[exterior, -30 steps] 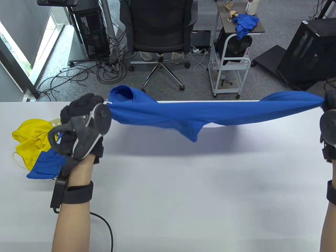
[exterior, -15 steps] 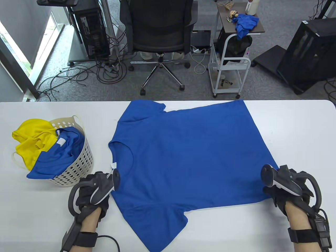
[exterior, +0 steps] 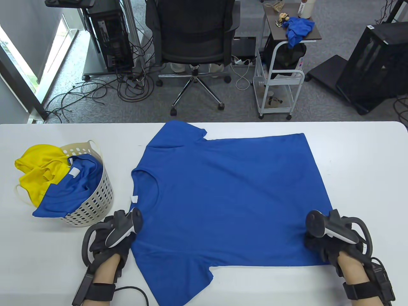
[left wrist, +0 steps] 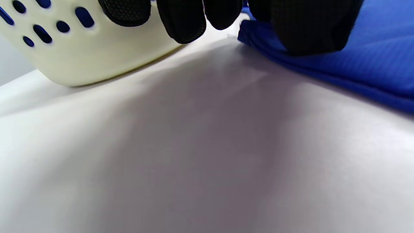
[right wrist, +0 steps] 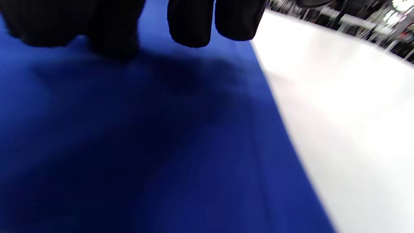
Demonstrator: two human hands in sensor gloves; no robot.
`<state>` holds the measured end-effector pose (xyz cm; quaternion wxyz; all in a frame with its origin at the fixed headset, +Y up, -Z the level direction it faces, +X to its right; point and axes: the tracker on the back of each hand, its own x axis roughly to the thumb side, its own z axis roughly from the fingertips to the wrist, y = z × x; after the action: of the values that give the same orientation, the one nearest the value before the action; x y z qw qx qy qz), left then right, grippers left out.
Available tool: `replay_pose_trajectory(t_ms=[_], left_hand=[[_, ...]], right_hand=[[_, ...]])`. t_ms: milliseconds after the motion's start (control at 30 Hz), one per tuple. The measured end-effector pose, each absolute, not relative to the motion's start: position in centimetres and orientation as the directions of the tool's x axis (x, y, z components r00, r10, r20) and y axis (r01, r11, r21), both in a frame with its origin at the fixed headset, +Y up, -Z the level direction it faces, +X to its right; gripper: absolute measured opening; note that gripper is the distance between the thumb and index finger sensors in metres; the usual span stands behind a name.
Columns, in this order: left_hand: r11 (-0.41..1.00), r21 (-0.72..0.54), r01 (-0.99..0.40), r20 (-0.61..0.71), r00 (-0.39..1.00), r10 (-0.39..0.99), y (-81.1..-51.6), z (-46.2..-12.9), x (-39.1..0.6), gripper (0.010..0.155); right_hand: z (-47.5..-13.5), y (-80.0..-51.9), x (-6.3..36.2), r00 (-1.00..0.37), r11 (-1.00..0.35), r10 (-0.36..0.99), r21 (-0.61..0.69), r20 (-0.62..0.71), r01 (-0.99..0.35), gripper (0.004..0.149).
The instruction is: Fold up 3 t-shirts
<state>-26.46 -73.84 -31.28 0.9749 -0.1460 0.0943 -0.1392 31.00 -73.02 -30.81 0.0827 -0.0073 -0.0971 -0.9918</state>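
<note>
Altogether — three shirts [exterior: 229,197], two blue.

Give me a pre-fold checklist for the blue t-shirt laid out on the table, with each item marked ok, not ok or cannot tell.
1. Blue t-shirt spread flat on the table, collar toward the basket: ok.
2. Near sleeve fully on the table: not ok, it runs past the bottom edge of the table view.
3. Left hand at the shoulder beside the collar: ok; whether it grips the cloth, cannot tell.
4. Right hand on the near hem corner: ok; its grip is blurred in the wrist view, cannot tell.
5. Basket clear of the shirt: ok, table shows between them.
6. Remaining shirts ready: ok, a yellow shirt and a second blue shirt sit in the basket.
</note>
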Motion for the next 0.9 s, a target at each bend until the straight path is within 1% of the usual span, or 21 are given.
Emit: replay_pose_trajectory(t_ms=[33,67,100,133,233,267,300,367,500,567,600,667,700,733,800,833,867,900], left_hand=[[0.93,-0.275,0.243,-0.147,0.945,-0.291,-73.6,-31.1,-26.5,0.064],[0.942,-0.239,0.237,-0.148,0.95,-0.276,-73.4,-30.9,-26.5,0.061],[0.945,-0.232,0.228,-0.142,0.954,-0.265,-73.3,-30.9,-26.5,0.057],[0.945,-0.248,0.211,-0.132,0.959,-0.249,-73.4,-31.0,-26.6,0.055],[0.93,-0.29,0.226,-0.156,0.947,-0.279,-73.8,-31.3,-27.0,0.051],[0.919,-0.317,0.233,-0.162,0.942,-0.295,-74.0,-31.4,-27.2,0.05],[0.916,-0.33,0.227,-0.166,0.941,-0.293,-74.1,-31.5,-27.4,0.05],[0.924,-0.339,0.175,-0.18,0.952,-0.246,-74.0,-31.5,-27.7,0.049],[0.921,-0.34,0.19,-0.18,0.948,-0.261,-73.9,-31.4,-27.7,0.046],[0.927,-0.318,0.197,-0.173,0.95,-0.261,-73.7,-31.4,-27.6,0.043],[0.938,-0.283,0.201,-0.179,0.95,-0.257,-73.4,-31.3,-27.7,0.042],[0.957,-0.217,0.195,-0.199,0.951,-0.239,-72.7,-31.1,-27.9,0.043],[0.962,-0.207,0.18,-0.199,0.955,-0.222,-72.6,-31.0,-28.1,0.043],[0.964,-0.208,0.167,-0.198,0.958,-0.209,-72.6,-31.0,-28.1,0.043],[0.957,-0.238,0.168,-0.188,0.958,-0.215,-73.0,-31.0,-28.2,0.044],[0.945,-0.269,0.185,-0.184,0.953,-0.239,-73.4,-31.0,-28.1,0.045],[0.936,-0.292,0.196,-0.181,0.95,-0.255,-73.7,-31.1,-28.0,0.045],[0.92,-0.336,0.204,-0.18,0.945,-0.275,-74.0,-31.2,-28.0,0.047]], right_hand=[[-30.9,-72.8,31.6,-0.988,-0.98,-0.154,0.129,-0.009,0.151,0.052],[-31.0,-72.8,32.6,-0.988,-0.986,-0.143,0.096,-0.057,0.137,0.055],[-31.2,-73.1,33.1,-0.987,-0.983,-0.144,0.122,-0.072,0.134,0.057],[-31.3,-73.6,33.8,-0.983,-0.974,-0.158,0.178,-0.089,0.14,0.058],[-31.5,-74.9,34.7,-0.974,-0.95,-0.203,0.26,-0.1,0.172,0.052],[-31.4,-74.8,34.9,-0.977,-0.96,-0.179,0.236,-0.113,0.149,0.052],[-31.6,-74.9,34.8,-0.983,-0.962,-0.149,0.246,-0.11,0.118,0.049],[-31.7,-74.8,34.7,-0.977,-0.947,-0.188,0.282,-0.105,0.152,0.049],[-31.7,-74.9,34.7,-0.974,-0.938,-0.206,0.301,-0.092,0.17,0.05],[-31.6,-74.8,34.8,-0.977,-0.947,-0.192,0.277,-0.091,0.16,0.049],[-31.5,-74.5,35.0,-0.976,-0.958,-0.19,0.239,-0.104,0.161,0.048],[-31.3,-74.1,35.3,-0.972,-0.974,-0.192,0.146,-0.138,0.172,0.053],[-31.3,-74.1,35.5,-0.971,-0.976,-0.189,0.133,-0.148,0.17,0.054],[-31.4,-74.3,35.7,-0.97,-0.975,-0.19,0.149,-0.152,0.167,0.055],[-31.6,-75.2,35.9,-0.966,-0.953,-0.213,0.248,-0.145,0.173,0.052],[-31.7,-75.1,36.0,-0.961,-0.949,-0.227,0.256,-0.157,0.183,0.052],[-31.7,-75.0,36.0,-0.969,-0.957,-0.197,0.242,-0.15,0.157,0.051],[-31.7,-74.9,35.9,-0.968,-0.958,-0.195,0.242,-0.155,0.154,0.05]])
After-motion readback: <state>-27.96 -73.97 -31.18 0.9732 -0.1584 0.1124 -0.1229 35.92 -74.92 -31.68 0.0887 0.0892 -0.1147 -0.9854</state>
